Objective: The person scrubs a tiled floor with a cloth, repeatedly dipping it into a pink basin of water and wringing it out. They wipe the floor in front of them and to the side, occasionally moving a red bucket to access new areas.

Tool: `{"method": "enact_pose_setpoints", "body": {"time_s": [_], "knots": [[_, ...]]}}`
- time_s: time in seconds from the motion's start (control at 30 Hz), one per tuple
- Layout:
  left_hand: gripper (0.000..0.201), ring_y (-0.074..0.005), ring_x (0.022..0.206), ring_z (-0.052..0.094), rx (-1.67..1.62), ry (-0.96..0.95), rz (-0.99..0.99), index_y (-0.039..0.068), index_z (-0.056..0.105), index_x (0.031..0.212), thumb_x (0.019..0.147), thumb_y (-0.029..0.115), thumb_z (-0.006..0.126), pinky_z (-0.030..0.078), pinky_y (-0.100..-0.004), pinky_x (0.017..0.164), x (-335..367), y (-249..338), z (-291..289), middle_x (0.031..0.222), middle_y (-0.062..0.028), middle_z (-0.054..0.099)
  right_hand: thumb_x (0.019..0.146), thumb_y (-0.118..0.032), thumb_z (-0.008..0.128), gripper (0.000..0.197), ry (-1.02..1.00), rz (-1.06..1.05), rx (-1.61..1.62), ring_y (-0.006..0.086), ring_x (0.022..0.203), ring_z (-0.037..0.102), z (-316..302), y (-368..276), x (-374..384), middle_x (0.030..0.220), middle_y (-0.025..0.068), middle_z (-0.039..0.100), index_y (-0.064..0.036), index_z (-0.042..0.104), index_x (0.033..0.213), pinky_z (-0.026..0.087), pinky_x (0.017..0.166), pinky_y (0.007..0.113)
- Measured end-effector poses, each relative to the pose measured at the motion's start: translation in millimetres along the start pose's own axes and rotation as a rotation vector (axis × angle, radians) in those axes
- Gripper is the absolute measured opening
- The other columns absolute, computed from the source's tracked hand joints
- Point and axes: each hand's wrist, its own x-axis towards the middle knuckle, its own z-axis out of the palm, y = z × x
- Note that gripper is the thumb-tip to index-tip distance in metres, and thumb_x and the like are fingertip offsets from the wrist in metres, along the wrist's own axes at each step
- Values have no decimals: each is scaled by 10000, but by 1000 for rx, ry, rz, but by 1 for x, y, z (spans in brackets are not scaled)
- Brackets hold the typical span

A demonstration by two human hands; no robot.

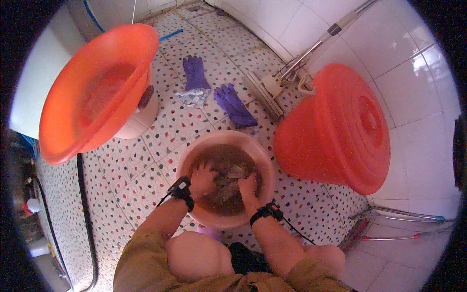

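A pink basin [260,155] of murky brown water stands on the dotted tile floor in front of my knees. Both hands are in it, gripping a wet grey-brown cloth [232,176]. My left hand [203,178] holds the cloth's left part, fingers curled. My right hand [247,187] clutches its right part. Each wrist wears a black band with a cable. The lower part of the cloth is hidden under the water.
A big orange basin [87,92] rests tilted on a white bucket [141,119] at the left. An orange lidded tub [340,131] stands at the right. Two purple gloves [233,104] and a mop [272,85] lie behind. A black hose [85,204] runs along the floor.
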Motion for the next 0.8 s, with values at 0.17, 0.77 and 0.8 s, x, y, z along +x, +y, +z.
{"method": "enact_pose_setpoints", "body": {"time_s": [0.17,0.77,0.8], "knots": [[699,-449,1419,424,-776,17,-591,167,453,1545,939,442,668,476,-583,1056,16,6,-8,1569,-145,433,873,-305,782,612,-175,-150,347,386,1159,633,49,18,11,1305,212,657,5,569,1357,510,1006,485],[405,-231,907,715,-1553,172,-417,37,682,1234,955,331,680,562,-357,837,-14,48,-62,1041,-87,740,1003,-287,596,264,330,-617,-65,475,1022,632,7,-37,-15,1056,252,634,-32,581,1069,527,858,555],[443,-259,1034,673,-1316,149,-454,39,640,1292,970,343,664,537,-372,915,-12,40,-60,1159,-118,700,997,-268,598,264,375,-506,-71,484,1029,629,3,-29,-9,1089,267,630,-21,578,1087,529,874,554]]}}
